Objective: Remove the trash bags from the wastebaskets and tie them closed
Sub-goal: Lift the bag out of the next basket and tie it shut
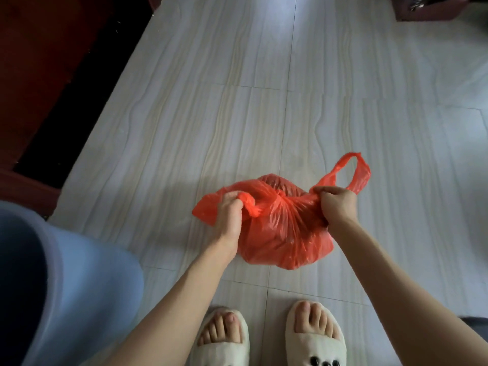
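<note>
A full red plastic trash bag rests on the pale tiled floor in front of my feet. My left hand is closed around the bag's left handle, which is bunched in its fingers. My right hand grips the right handle near its base, and that handle's loop sticks up behind the hand. The two handles cross in a knot at the bag's top, stretched taut between my hands. A light blue wastebasket stands at the lower left, with a dark inside.
My two feet in white slippers stand just below the bag. Dark red wooden furniture runs along the left side. Another dark red piece sits at the top right corner. Pale floor tiles stretch ahead.
</note>
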A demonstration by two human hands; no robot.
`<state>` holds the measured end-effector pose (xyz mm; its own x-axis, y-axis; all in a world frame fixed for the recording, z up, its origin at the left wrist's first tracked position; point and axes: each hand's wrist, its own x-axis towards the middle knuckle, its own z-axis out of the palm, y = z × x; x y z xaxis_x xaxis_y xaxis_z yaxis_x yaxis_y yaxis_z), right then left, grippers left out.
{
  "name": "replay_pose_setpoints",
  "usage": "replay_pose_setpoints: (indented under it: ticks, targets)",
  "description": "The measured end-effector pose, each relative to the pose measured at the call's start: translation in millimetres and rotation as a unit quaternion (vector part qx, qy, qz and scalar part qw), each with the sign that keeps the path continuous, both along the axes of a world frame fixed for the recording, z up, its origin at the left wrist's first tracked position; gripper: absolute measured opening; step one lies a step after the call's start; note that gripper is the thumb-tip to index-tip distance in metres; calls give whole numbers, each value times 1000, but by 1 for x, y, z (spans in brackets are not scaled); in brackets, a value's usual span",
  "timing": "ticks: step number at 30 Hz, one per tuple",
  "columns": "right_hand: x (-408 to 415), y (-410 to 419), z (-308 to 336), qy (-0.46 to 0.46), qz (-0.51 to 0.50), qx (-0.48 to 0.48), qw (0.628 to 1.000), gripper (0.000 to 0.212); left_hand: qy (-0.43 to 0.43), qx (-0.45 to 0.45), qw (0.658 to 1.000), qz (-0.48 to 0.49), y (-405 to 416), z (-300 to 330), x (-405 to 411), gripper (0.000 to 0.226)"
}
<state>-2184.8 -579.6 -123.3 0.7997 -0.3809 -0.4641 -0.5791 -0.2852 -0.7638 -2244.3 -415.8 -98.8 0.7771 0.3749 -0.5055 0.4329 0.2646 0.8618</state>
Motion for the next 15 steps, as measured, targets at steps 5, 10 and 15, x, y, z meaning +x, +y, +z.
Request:
replay_pose_setpoints:
  ticks: [5, 10, 15]
  targets:
    - [4, -7, -11, 82, -114, 71, 988, 24, 138, -132, 971, 141, 3, -10, -5, 40]
    - [-7, -17, -10, 33, -69, 73, 994, 32, 139, -214, 967, -4, 16, -12, -13, 29]
    - [-9, -15, -2, -56, -9, 56, 997, 31, 24, -294, 952, -76, 24, -12, -17, 33]
